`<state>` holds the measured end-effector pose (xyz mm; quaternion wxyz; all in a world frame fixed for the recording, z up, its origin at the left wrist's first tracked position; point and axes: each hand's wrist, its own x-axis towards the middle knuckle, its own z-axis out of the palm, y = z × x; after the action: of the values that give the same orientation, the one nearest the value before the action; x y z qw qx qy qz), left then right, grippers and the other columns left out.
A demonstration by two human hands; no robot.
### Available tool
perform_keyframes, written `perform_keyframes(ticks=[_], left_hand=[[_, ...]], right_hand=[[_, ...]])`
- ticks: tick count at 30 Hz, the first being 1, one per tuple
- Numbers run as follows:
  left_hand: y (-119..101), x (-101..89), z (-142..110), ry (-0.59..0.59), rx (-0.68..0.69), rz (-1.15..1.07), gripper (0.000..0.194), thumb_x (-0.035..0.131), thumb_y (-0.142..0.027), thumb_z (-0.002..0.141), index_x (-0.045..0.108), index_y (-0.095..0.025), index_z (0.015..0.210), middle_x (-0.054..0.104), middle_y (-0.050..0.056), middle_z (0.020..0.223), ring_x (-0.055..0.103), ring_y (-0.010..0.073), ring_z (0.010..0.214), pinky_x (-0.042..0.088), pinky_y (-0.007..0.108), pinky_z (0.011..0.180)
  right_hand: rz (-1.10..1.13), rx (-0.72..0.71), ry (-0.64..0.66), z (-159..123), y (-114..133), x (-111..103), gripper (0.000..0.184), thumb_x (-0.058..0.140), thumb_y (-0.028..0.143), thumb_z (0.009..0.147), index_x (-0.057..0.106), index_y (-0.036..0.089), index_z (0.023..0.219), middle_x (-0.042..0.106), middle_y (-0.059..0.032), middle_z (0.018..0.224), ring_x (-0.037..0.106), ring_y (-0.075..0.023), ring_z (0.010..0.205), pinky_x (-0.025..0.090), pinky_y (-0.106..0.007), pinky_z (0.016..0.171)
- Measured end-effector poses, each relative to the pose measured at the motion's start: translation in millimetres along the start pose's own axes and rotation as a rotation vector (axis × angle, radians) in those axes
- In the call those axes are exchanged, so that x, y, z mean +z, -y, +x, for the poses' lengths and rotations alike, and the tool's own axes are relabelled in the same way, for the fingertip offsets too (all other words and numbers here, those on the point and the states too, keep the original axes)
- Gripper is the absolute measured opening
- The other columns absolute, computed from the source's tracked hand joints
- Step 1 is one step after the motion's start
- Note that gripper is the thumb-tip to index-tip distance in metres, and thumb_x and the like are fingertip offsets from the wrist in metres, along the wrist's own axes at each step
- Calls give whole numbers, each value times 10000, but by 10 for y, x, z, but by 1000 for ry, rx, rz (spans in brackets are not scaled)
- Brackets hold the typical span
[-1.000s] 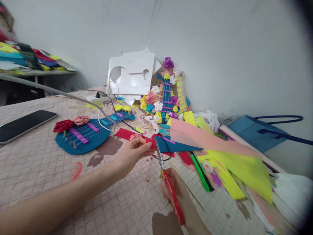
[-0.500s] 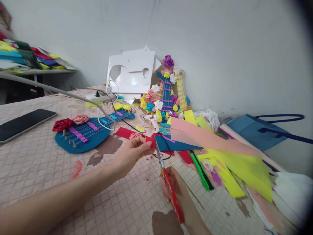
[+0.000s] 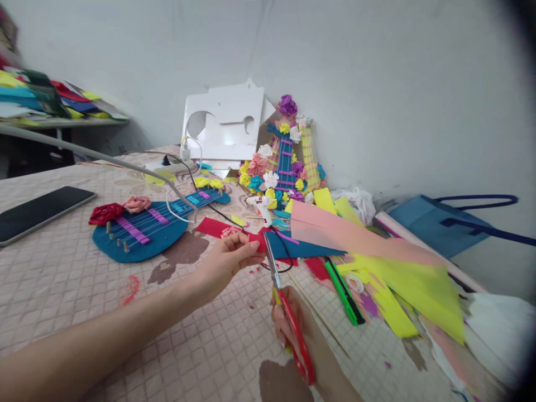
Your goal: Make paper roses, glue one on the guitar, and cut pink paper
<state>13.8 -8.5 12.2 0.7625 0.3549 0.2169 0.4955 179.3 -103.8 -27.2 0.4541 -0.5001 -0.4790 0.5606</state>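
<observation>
Red paper (image 3: 257, 240) is pinched by the left hand (image 3: 231, 258), the right hand (image 3: 304, 316) gripping scissors (image 3: 293, 325), the blue bag (image 3: 425, 224) hiding its contents.

My right hand (image 3: 305, 322) has loosened a little around the scissors (image 3: 290, 314) since a second ago: the red handle (image 3: 298, 338) has rolled so that more of its loop shows, and the yellow part (image 3: 275, 296) stands out further to its left. My view has also drifted slightly right.
</observation>
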Motion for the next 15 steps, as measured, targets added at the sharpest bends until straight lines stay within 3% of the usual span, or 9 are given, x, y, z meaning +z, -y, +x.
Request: perform_keyframes(ticks=[4, 9, 15], left_hand=[[-9, -6, 7, 19, -19, -5, 207, 702, -149, 757, 500, -148, 713, 675, -21, 731, 677, 102, 703, 560, 231, 752], [-51, -1, 6, 43, -77, -44, 214, 714, -137, 743, 502, -148, 715, 688, -18, 736, 691, 111, 710, 563, 223, 755], [-81, -4, 27, 42, -104, -44, 242, 743, -145, 706, 502, -154, 725, 703, -9, 745, 703, 137, 729, 562, 236, 746]], right_hand=[[9, 0, -28, -4, 66, 16, 406, 621, 589, 730, 468, 214, 761, 409, 80, 569, 325, -53, 412, 277, -187, 399], [57, 41, 6, -15, 116, 33, 517, 451, 735, 748, 479, 219, 768, 415, 64, 532, 316, -70, 363, 275, -209, 359], [9, -7, -27, -82, 182, 40, 383, 602, 569, 771, 496, 203, 804, 477, 42, 620, 360, -58, 421, 307, -194, 407]])
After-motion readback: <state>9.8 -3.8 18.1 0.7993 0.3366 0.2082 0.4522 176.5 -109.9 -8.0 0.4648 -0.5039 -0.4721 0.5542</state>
